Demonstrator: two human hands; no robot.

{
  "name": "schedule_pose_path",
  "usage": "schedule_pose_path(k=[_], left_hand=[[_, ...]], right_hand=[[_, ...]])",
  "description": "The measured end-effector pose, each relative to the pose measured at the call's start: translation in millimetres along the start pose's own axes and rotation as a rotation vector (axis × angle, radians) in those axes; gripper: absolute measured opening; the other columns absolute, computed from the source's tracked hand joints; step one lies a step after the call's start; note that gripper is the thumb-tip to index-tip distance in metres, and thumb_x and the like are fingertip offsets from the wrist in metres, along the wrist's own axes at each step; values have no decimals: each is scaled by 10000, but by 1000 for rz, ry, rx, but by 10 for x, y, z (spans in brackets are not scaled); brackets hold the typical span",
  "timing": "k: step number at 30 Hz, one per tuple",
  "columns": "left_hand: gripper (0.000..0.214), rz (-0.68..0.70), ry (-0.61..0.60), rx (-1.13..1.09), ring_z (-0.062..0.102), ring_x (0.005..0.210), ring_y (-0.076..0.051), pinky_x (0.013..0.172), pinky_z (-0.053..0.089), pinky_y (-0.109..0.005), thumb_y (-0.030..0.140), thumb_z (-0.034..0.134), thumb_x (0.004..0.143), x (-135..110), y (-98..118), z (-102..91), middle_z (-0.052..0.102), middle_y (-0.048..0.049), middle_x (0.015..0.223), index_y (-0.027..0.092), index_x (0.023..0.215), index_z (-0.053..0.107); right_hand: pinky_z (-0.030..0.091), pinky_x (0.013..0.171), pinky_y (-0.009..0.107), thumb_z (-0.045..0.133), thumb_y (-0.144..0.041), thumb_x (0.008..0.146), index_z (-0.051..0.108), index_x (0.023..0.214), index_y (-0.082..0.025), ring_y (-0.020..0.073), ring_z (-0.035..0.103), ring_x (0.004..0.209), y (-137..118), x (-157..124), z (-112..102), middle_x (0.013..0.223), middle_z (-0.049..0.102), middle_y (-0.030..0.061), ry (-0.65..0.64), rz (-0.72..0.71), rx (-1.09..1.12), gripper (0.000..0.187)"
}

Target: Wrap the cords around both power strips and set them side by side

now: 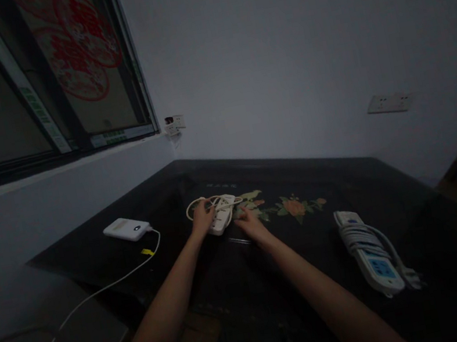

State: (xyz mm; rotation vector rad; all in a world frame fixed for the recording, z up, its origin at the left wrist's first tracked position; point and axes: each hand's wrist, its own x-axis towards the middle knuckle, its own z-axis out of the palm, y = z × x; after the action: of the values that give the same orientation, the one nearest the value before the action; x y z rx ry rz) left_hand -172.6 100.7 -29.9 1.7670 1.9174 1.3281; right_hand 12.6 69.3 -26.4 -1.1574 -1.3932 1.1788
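Note:
A white power strip [221, 219] lies at a slant near the middle of the dark table, its pale cord [192, 202] looped loosely over and around it. At its left side is my left hand [202, 218], with fingers closed at the cord; the exact grip is small and dim. My right hand [250, 223] is just right of the strip, fingers apart and nothing visible in them. To the right rests a second power strip [375, 266], its grey-white cord wound around its body and its plug beside the lower end.
A white power bank-like box [127, 229] sits at the left of the table [307, 263], its white cable [111, 283] running off the near left edge. Wall sockets [390, 103] are on the right wall, others [175, 124] in the corner beside the window.

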Motion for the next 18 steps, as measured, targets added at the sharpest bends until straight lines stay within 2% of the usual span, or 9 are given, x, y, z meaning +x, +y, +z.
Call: schedule_pose_path(k=[4, 8, 13, 18], left_hand=[[369, -17, -61, 86, 589, 1114, -247, 985, 428, -390, 163, 554, 793, -93, 58, 24, 644, -140, 1170, 121, 1160, 566], [379, -47, -105, 162, 571, 1144, -279, 992, 416, -393, 187, 543, 799, -165, 149, 26, 647, -152, 1168, 124, 1170, 581], [372, -92, -200, 203, 622, 1057, -298, 912, 466, -380, 212, 539, 795, -222, 287, 0, 680, -151, 1100, 125, 1151, 601], [455, -46, -327, 182, 618, 1065, -278, 934, 458, -360, 221, 570, 777, -392, 467, 19, 664, -145, 1152, 110, 1218, 565]], right_hand=[[492, 885, 362, 578, -139, 661, 486, 1272, -169, 200, 642, 935, 120, 161, 421, 1096, 662, 81, 7, 0, 50, 619], [488, 915, 329, 519, -54, 629, 486, 1255, -197, 177, 632, 1026, 199, 186, 597, 1176, 652, 58, -15, -55, 116, 644], [495, 917, 330, 519, -35, 622, 505, 1252, -196, 184, 628, 1070, 217, 156, 499, 1186, 659, 59, -36, -98, 135, 650], [504, 917, 382, 558, -62, 638, 539, 1260, -231, 216, 633, 1065, 251, -29, 163, 1148, 682, 44, -38, -147, 83, 644]])
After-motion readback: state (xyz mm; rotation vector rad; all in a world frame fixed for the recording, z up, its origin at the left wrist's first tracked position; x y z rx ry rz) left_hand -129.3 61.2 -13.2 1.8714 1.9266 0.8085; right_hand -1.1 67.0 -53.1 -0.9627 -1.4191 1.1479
